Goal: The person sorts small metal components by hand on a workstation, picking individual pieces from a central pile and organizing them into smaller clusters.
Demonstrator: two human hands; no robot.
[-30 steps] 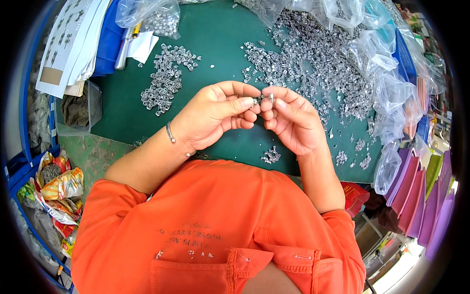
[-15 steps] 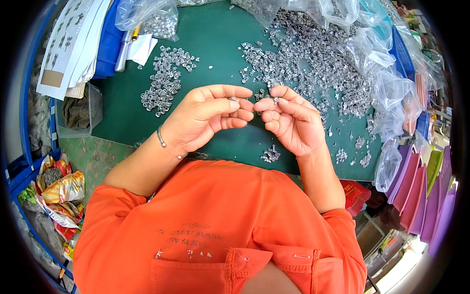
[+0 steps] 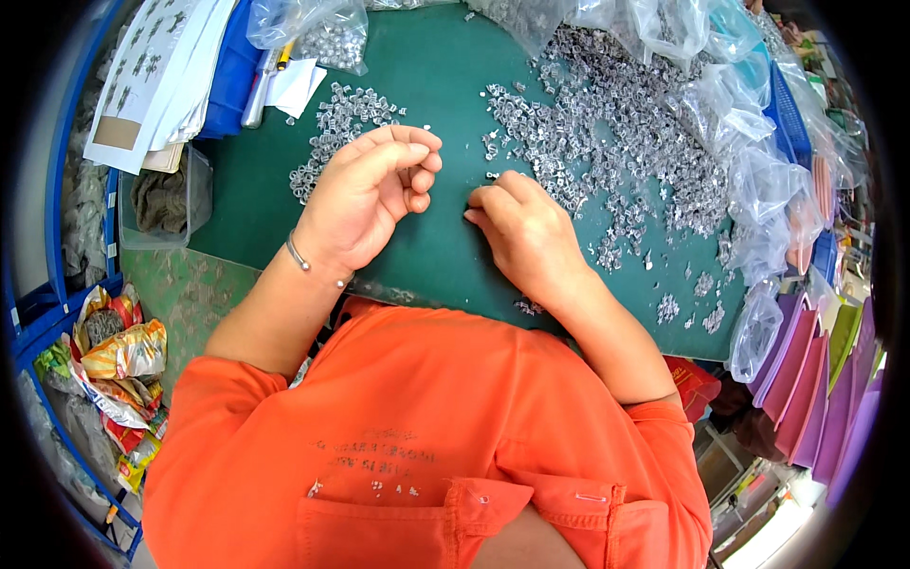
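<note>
My left hand (image 3: 374, 185) is raised over the green table (image 3: 431, 256), with its thumb against the curled index finger. Whatever the left fingers pinch, if anything, is too small to make out. To its right, my right hand (image 3: 526, 228) is turned back-up, fingertips drawn together low over the tabletop; anything in them is hidden. A small pile of clear plastic pieces (image 3: 334, 128) lies just beyond the left hand. The larger heap of clear plastic pieces (image 3: 607, 123) spreads beyond and right of the right hand. Beside my right wrist, a few pieces (image 3: 527, 307) are partly covered.
Clear plastic bags (image 3: 730, 123) line the heap's far and right edges. At the left stand a blue bin (image 3: 227, 85) with papers (image 3: 156, 85) and a clear tub (image 3: 194, 204) holding a dark cloth. Purple and pink folders (image 3: 806, 370) hang at the right.
My hands have moved apart from their meeting point. The left has drawn back leftward; the right has turned over from palm-up to back-up. The small clear piece in the right fingertips no longer shows.
</note>
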